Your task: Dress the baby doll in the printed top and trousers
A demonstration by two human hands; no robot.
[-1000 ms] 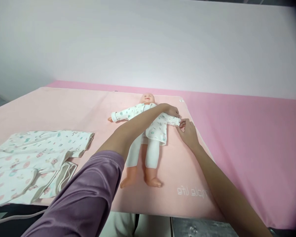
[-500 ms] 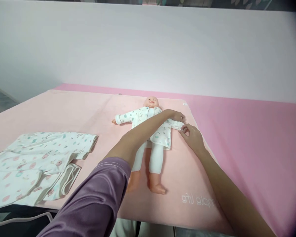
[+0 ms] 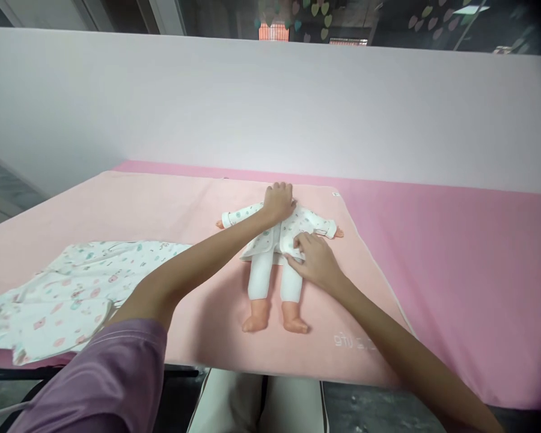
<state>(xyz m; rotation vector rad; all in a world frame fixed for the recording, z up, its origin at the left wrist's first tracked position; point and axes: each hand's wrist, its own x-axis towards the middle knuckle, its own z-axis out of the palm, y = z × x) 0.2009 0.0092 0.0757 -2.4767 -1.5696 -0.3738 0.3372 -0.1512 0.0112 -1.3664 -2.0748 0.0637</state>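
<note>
A baby doll (image 3: 258, 308) lies on its back, feet toward me, in white leggings (image 3: 291, 284) and a white printed jacket (image 3: 261, 242). My left hand (image 3: 279, 201) is at the jacket's collar with its fingers curled, covering the doll's head; the fingertips are hidden. Lower down, my right hand (image 3: 318, 257) has its thumb and bent fingers at the jacket's front near the hem, with fabric between them. Both sleeves lie outstretched, and the doll's small hands show past the cuffs.
Printed white baby clothes (image 3: 79, 294) lie folded at the left, partly behind my left arm. Beneath everything is a peach mat (image 3: 171, 204) with lettering, over a pink surface (image 3: 455, 258). A white partition (image 3: 270, 108) stands behind.
My right hand has left the cuff on the doll's right-side sleeve and moved left to the jacket's hem. My left hand has moved from that sleeve to the collar. The view has tilted up.
</note>
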